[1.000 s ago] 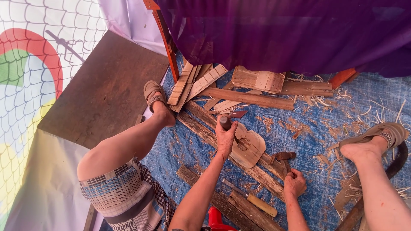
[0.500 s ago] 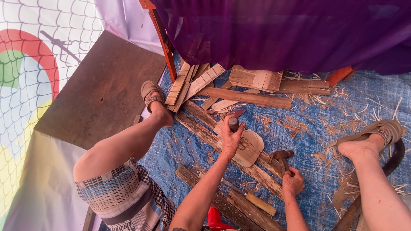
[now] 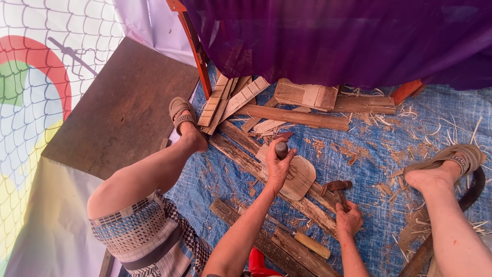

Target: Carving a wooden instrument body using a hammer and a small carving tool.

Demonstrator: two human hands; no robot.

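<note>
Far left of frame: a brown flat board (image 3: 123, 107) lies on the ground beside pale netted sheeting (image 3: 36, 77).
Your left leg: bare, in patterned shorts, its tan sandal (image 3: 180, 110) planted at the edge of the blue woven tarpaulin (image 3: 359, 169).
Your left hand (image 3: 279, 166): at centre frame, closed in a fist around the dark rounded handle of a chisel-like tool (image 3: 281, 149), held upright over the workpiece.
Workpiece: a pale, flat, paddle-shaped piece of carved wood (image 3: 300, 177), just right of that fist, resting across a long weathered plank (image 3: 271, 179) that runs diagonally down to the right.
Your right hand (image 3: 349, 220): lower centre-right, wrapped around the shaft of a small dark-headed hammer (image 3: 335, 187), the head raised near the workpiece's right edge.
Progress, as a judgement: the outline looks already shaped and chips litter the tarpaulin, so carving seems well under way; the surface detail appears unfinished.
Lower centre: a wooden-handled tool (image 3: 307, 243) lies idle on another plank.
Upper centre: stacked wooden offcuts and slats (image 3: 287, 100) under a hanging purple cloth (image 3: 333, 36).
Right: your other sandalled foot (image 3: 446, 166) rests on the tarpaulin.
</note>
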